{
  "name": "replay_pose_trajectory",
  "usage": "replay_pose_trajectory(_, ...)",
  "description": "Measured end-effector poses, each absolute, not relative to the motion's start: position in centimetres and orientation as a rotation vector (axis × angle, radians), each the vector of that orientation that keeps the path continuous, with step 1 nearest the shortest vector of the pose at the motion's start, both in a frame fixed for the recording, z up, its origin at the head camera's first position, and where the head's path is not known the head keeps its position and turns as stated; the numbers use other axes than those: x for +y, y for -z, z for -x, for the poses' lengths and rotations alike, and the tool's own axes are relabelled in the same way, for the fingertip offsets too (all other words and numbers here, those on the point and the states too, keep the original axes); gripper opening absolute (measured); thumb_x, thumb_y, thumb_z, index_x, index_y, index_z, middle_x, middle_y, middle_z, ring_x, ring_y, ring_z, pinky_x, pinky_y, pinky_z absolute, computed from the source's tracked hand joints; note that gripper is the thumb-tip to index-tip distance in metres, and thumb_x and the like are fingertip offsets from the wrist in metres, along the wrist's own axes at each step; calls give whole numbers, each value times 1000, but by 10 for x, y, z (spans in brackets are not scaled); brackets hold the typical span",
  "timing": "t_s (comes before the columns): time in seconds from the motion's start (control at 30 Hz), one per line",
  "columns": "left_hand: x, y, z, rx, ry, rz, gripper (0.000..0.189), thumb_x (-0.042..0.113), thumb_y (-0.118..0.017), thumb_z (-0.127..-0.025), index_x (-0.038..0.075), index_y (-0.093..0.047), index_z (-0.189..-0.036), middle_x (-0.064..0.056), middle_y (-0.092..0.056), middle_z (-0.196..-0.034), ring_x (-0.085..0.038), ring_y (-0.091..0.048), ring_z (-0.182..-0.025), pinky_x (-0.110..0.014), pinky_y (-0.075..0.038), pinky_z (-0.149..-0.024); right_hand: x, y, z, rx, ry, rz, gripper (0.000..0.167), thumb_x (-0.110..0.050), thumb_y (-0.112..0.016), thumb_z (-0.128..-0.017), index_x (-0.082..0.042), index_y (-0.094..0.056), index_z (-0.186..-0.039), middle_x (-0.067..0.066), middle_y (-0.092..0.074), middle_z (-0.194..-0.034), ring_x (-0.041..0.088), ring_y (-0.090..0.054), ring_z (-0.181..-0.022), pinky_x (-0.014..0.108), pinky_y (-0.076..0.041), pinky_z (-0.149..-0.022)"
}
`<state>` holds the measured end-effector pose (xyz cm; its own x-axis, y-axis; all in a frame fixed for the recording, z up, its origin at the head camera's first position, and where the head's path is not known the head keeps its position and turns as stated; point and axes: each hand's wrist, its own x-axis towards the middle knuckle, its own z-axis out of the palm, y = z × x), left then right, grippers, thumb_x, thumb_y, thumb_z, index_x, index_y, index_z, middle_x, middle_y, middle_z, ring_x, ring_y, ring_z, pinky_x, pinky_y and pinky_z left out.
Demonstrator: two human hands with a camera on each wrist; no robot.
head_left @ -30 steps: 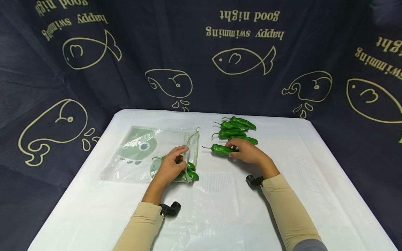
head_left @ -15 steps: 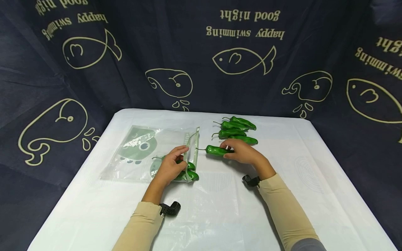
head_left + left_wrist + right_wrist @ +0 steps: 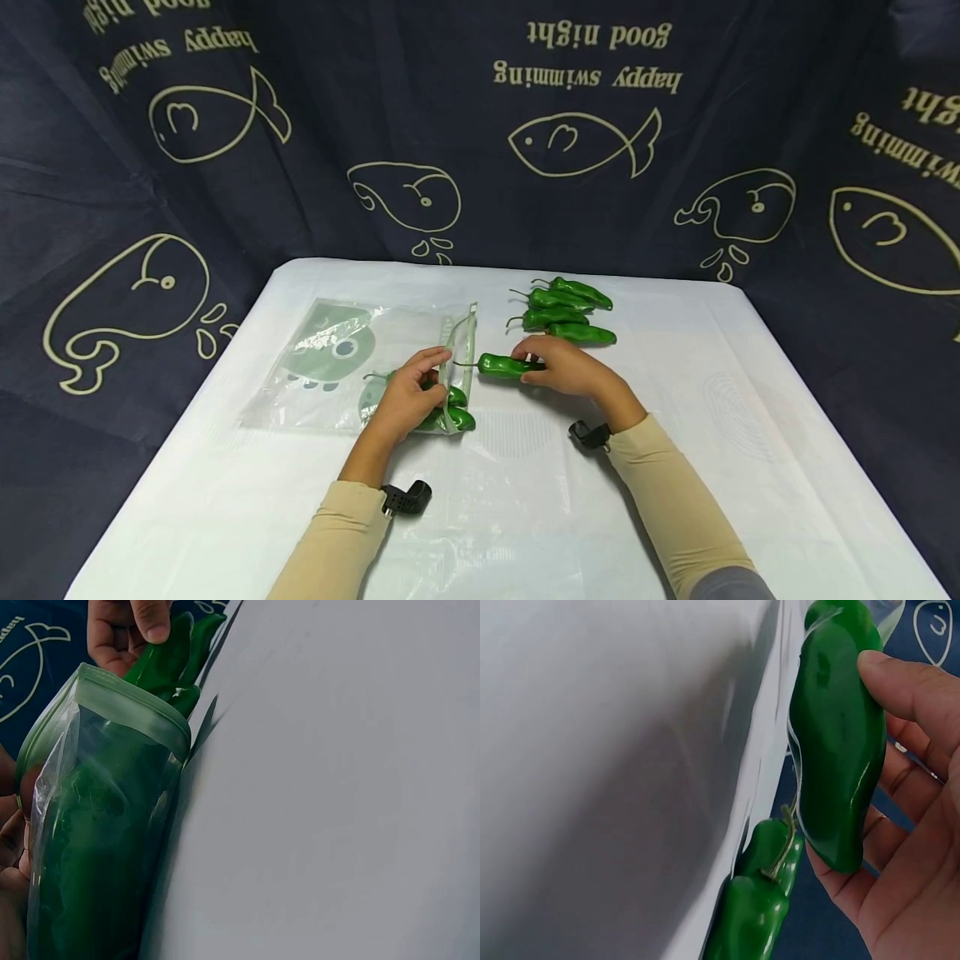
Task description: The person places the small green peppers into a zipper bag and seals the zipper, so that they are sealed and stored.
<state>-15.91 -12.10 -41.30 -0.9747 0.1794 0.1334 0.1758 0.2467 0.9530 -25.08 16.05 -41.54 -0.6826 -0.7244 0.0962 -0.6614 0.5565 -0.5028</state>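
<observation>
A clear zip bag [image 3: 405, 329] with a green cartoon print lies flat on the left of the table, its mouth facing right. My left hand [image 3: 408, 396] pinches the upper edge of that mouth and lifts it apart from the lower edge. Inside, near the opening, lie green peppers [image 3: 459, 419], partly covered by the hand. My right hand [image 3: 566, 367] grips another green pepper [image 3: 501, 366] between thumb and fingers, its stem pointing left right at the bag's mouth. In the right wrist view the thumb presses along this glossy pepper [image 3: 836, 742].
Several more green peppers [image 3: 558, 318] lie in a row behind the right hand, stems to the left. A white cloth covers the table [image 3: 510, 517]. A dark curtain [image 3: 480, 217] with fish drawings hangs right behind its back edge.
My right hand has carried its pepper leftward, away from the row, until the stem reaches the bag's mouth. The left hand and the bag have stayed in place.
</observation>
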Motion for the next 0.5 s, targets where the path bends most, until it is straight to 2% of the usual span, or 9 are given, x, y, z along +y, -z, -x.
replay_pose_trajectory(0.5,-122,414,159,2458,-1925,-356,58,-13,-54,-80,-6,-54,-138,-17,-46,-147,-36,-52,-102,-21,-47,-66,145,417,249,2636,766,1280,31,-14,-74,-89,-10,-67,-118,-1,-64,-110,16,-58,-98,37,-49,-85)
